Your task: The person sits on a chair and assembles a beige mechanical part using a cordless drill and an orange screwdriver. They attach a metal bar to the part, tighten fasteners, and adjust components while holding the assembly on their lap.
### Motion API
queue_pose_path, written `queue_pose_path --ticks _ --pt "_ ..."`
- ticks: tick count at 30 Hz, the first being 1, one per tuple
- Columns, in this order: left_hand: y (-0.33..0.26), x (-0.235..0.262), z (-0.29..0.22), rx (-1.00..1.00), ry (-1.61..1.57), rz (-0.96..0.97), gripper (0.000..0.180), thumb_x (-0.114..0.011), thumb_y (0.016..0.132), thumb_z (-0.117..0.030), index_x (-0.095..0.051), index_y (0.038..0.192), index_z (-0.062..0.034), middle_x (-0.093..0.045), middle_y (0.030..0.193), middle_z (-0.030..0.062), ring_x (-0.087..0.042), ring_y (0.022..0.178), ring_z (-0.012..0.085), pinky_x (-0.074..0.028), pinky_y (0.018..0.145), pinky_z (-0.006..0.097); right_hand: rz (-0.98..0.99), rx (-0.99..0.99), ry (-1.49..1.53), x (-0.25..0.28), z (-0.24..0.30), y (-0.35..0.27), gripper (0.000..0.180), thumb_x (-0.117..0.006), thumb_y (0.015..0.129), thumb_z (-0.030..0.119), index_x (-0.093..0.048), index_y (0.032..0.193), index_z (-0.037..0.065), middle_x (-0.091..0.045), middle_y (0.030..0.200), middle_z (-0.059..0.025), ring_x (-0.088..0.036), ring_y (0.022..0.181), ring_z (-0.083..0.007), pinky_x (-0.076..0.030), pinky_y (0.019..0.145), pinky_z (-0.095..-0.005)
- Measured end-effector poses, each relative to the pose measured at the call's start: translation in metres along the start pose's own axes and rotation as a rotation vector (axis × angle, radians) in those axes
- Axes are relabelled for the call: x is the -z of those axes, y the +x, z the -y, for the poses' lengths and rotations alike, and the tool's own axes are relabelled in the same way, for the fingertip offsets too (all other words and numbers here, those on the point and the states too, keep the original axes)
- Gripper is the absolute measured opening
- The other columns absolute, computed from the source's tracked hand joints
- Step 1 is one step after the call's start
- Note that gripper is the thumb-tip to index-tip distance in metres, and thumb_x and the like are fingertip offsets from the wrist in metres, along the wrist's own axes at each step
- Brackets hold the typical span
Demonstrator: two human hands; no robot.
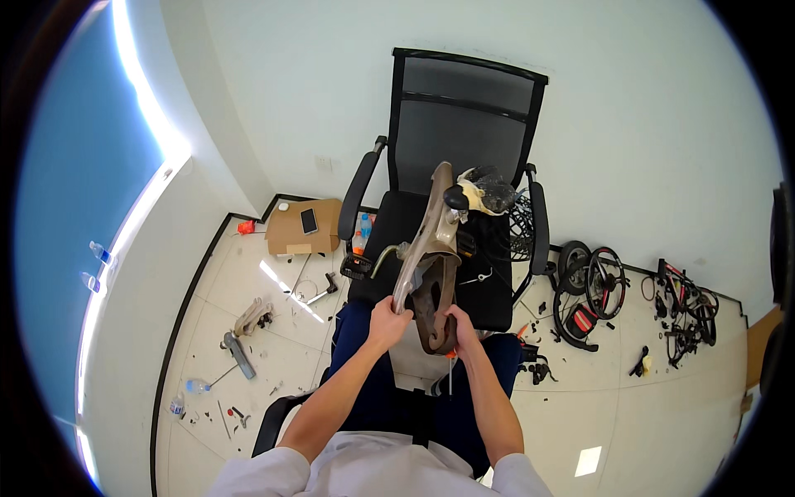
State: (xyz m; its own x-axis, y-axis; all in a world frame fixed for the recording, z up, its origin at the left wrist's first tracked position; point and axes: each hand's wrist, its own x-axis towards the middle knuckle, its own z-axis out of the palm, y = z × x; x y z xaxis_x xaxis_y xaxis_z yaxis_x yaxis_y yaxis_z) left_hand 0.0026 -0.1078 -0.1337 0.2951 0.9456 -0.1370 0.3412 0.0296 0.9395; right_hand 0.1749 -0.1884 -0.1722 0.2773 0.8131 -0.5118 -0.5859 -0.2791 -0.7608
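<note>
A bronze-brown bicycle frame (436, 236) lies on the seat of a black office chair (489, 302), its near end tilted toward my lap. My left hand (387, 324) is closed on the frame's left tube. On the opposite side, my right hand (462, 325) grips the edge of the frame's wide, hollow near end. Just below it, a thin metal rod with an orange end (451, 356) points down; whether my fingers hold it is hidden. A black pedal (357, 266) juts out on the left. Clear plastic wrapping (494, 192) covers part of the far end.
A silver tool (476, 278) lies on the seat. Left on the floor are a cardboard box (286, 236) bearing a phone (309, 220), bottles (197, 386) and loose metal parts (239, 356). Wheels (606, 283) and dismantled bicycle parts (687, 311) lie along the right wall.
</note>
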Motion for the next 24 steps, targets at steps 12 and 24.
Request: queue_pose_path --ticks 12,24 --pt "-0.013 0.019 -0.065 0.020 0.474 0.109 0.053 -0.073 0.074 -0.035 -0.060 0.101 0.0089 -0.070 0.089 0.0263 -0.070 0.087 0.0404 -0.056 0.078 0.044 0.060 -0.095 0.281 -0.017 -0.035 -0.004 0.040 -0.055 0.083 0.031 -0.067 0.107 0.000 -0.070 0.101 -0.0118 -0.066 0.094 -0.0274 -0.051 0.090 -0.0379" --pt "-0.030 -0.013 -0.027 0.013 0.403 0.055 0.051 -0.073 0.076 -0.030 -0.052 0.101 0.0090 -0.068 0.085 0.0293 -0.069 0.083 0.0441 -0.057 0.074 0.047 0.037 -0.112 0.298 0.023 -0.055 0.014 0.053 -0.060 0.089 0.046 -0.063 0.122 0.006 -0.068 0.114 -0.0078 -0.063 0.105 -0.0254 -0.048 0.095 -0.0381"
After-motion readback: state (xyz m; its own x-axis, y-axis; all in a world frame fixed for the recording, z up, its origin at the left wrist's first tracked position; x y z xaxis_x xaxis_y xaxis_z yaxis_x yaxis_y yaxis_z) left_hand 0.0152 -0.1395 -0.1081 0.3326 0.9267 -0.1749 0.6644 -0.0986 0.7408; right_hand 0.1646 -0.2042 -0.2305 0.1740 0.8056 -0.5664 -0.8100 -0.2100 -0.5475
